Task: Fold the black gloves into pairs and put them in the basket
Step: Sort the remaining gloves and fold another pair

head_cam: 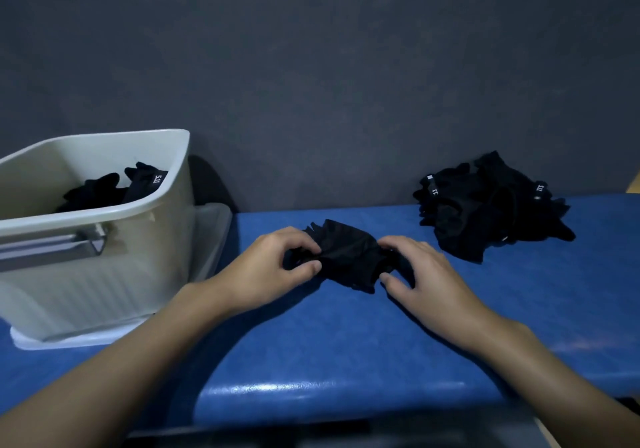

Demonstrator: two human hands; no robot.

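Note:
A bunched pair of black gloves lies on the blue table in the middle. My left hand pinches its left end between thumb and fingers. My right hand grips its right end, thumb underneath. A pile of loose black gloves sits at the back right. On the left stands the beige basket, with several folded black gloves inside.
The basket rests on a white lid or tray at the table's left. A dark grey wall runs behind the table. The table's front edge is close to me.

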